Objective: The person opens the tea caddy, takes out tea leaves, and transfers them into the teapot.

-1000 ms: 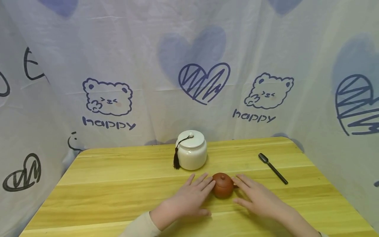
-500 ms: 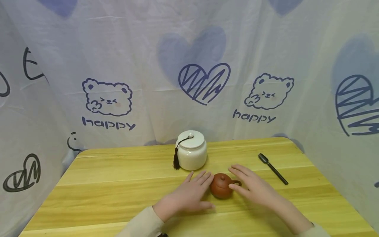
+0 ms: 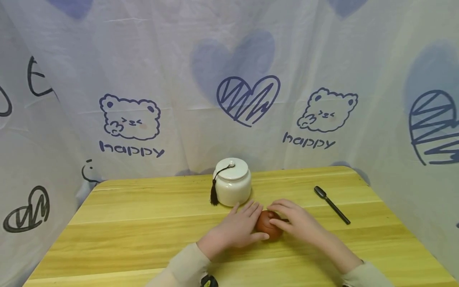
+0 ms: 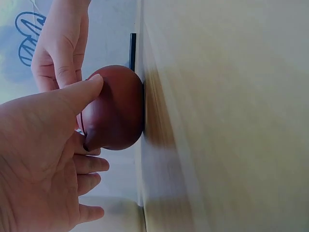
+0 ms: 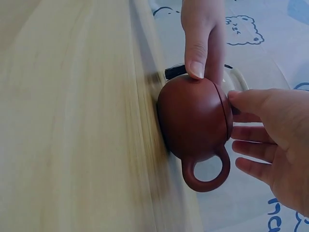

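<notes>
A reddish-brown, round-bellied clay teapot (image 3: 263, 227) stands upright on a yellow wood-grain table (image 3: 143, 227), just in front of the person, with its lid on. Its short spout (image 4: 91, 140) faces the left hand (image 3: 238, 230); its looped handle (image 5: 199, 185) faces the right.

The left hand cradles the spout end, thumb against the near side of the belly and fingers along the far side. The right hand (image 3: 297, 222) arches over the lid, thumb and fingers slightly apart about the small round knob (image 3: 271, 214); whether they pinch it cannot be told.

The step in hand appears to be steadying the pot while settling a grasp at the lid. Done well, the left thumb would press only lightly, so the base stays flat, and the right would take the knob squarely, clear of the handle, keeping the lid level.

Behind stands a lidded, glossy white jar (image 3: 234, 192) with a black tassel (image 3: 214, 194); well to the right lies a dark, slim-handled scoop (image 3: 332, 206).
</notes>
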Demonstrator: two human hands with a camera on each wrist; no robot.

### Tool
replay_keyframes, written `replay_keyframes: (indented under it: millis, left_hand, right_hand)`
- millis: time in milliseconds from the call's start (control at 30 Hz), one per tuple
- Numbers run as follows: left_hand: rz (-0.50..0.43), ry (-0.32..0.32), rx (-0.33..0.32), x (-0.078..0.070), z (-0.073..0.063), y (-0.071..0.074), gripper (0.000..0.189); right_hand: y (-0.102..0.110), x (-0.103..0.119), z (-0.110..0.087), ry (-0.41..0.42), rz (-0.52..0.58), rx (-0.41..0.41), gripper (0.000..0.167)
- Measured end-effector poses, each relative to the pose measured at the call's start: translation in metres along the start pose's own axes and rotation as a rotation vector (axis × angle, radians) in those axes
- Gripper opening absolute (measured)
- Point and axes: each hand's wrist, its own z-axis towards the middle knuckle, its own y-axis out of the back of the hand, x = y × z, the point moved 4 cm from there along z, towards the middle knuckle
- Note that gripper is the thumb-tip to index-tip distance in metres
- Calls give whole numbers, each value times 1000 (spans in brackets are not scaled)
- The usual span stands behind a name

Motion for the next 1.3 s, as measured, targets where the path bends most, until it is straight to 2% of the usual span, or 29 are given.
replay_keyframes:
  millis: [200, 433, 600, 833, 900, 1033, 1300]
  left_hand:
    - [23, 13, 15, -3, 2, 0, 81]
    - [25, 21, 22, -3, 1, 1, 81]
    - [31, 29, 20, -3, 0, 1, 81]
    - [18, 26, 33, -3, 0, 1, 81]
    - [18, 25, 30, -4, 0, 1, 81]
    - [26, 32, 23, -4, -1, 1, 81]
    - [36, 35, 7, -2, 0, -2, 82]
  right_hand:
    - [0, 1, 1, 40, -8, -49, 16]
    - [0, 3, 2, 75, -38, -84, 13]
    - [4, 7, 3, 177, -97, -148, 15]
    - [19, 9, 1, 337, -183, -284, 17]
    - [24, 9, 0, 362, -200, -321, 26]
    - [31, 5, -3, 361, -236, -365, 44]
    - [43, -12, -16, 301, -281, -393, 42]
